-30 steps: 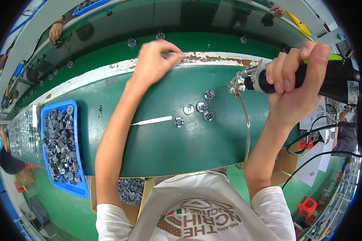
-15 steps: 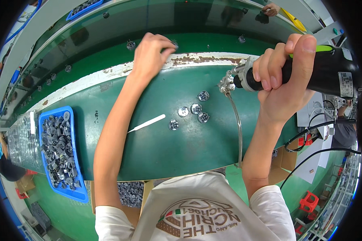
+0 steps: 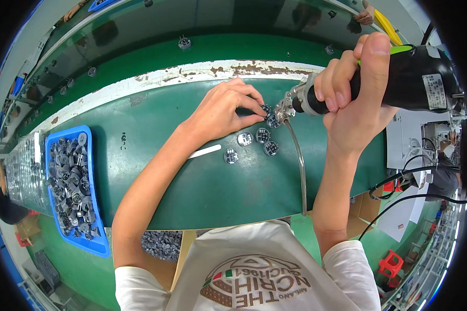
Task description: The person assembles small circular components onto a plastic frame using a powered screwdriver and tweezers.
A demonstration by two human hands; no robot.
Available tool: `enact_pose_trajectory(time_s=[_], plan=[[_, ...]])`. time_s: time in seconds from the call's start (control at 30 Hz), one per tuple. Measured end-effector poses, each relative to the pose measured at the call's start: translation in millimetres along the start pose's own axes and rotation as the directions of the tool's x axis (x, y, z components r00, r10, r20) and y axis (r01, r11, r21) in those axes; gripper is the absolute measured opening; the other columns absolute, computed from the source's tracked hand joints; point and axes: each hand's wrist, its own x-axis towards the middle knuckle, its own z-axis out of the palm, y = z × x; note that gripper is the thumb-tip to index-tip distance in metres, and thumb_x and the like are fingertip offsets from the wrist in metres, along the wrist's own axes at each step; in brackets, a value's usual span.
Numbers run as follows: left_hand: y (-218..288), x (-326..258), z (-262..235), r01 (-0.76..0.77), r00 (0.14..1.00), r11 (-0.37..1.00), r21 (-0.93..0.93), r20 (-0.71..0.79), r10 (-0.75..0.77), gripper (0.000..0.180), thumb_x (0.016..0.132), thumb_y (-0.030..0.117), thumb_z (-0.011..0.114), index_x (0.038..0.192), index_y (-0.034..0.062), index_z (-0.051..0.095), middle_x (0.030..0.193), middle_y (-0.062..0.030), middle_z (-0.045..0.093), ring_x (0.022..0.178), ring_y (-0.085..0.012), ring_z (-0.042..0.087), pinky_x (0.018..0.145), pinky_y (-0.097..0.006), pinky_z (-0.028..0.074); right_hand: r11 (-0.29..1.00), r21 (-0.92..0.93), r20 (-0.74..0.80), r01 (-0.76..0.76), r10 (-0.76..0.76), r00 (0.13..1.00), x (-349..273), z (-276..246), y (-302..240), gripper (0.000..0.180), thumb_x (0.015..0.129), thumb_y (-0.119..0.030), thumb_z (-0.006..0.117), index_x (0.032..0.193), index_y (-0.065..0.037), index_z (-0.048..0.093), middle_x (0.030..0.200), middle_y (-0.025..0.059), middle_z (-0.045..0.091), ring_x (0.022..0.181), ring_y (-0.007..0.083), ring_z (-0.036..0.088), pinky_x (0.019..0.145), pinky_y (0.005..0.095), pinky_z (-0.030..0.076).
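My left hand (image 3: pixel 228 110) is over the green bench (image 3: pixel 218 192), thumb and fingers pinching a small round electronic part (image 3: pixel 265 110). Its fingers partly hide that part. My right hand (image 3: pixel 355 93) is wrapped round a black power screwdriver (image 3: pixel 412 78) with a green lever, held level above the bench. The screwdriver's metal nose (image 3: pixel 285 107) is right beside the pinched part; whether they touch I cannot tell. Several similar round parts (image 3: pixel 263 135) lie on the bench just below the left fingertips. A slim white-handled tool (image 3: pixel 206 151) lies partly under my left forearm.
A blue tray (image 3: pixel 101 228) heaped with dark parts stands at the left. Beyond a chipped white rail (image 3: pixel 166 76) runs a green conveyor belt (image 3: pixel 140 66) carrying scattered parts. A clear hose (image 3: pixel 300 166) hangs from the screwdriver. Another person's hand (image 3: pixel 366 15) shows at the far right.
My left hand has come back from over the belt to the bench, bringing a round part to the screwdriver's nose. The screwdriver has shifted slightly left.
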Motion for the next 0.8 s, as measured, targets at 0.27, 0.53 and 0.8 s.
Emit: enact_pose_trajectory(time_s=[0.27,0.53,0.8], plan=[[-3.5,0.1,3.0,-0.047,0.998,0.999,0.001,-0.031,0.047,0.010,0.077,0.011,0.082,0.087,0.0107,0.080,0.103,0.0013,0.073,0.092,-0.0216,0.064,0.085,-0.035,0.054,0.999,0.021,0.024,0.034,-0.035,0.999,1.6,-2.1,10.3,0.036,0.103,-0.036,0.059,0.092,-0.002,0.054,0.048,-0.0018,0.033,0.038,0.0067,0.030,0.042,0.0261,0.030],[-3.2,-0.1,2.2,-0.050,0.998,0.999,-0.007,-0.033,0.050,0.010,0.077,0.011,0.082,0.087,0.0107,0.080,0.102,0.0012,0.073,0.091,-0.0219,0.064,0.084,-0.035,0.054,0.999,-0.001,0.048,0.051,-0.051,0.998,0.4,-0.4,11.1,0.035,0.102,-0.035,0.059,0.090,-0.002,0.055,0.048,-0.0017,0.033,0.038,0.0065,0.030,0.041,0.0262,0.030],[0.8,0.1,4.4,-0.065,0.996,0.997,0.040,-0.058,0.067,0.012,0.075,0.017,0.084,0.084,0.0106,0.080,0.099,0.0014,0.073,0.090,-0.0219,0.063,0.082,-0.036,0.054,0.998,0.059,0.026,0.015,-0.016,1.000,1.9,5.1,14.6,0.033,0.103,-0.029,0.059,0.082,-0.004,0.054,0.049,-0.0015,0.033,0.038,0.0073,0.031,0.041,0.0260,0.030]])
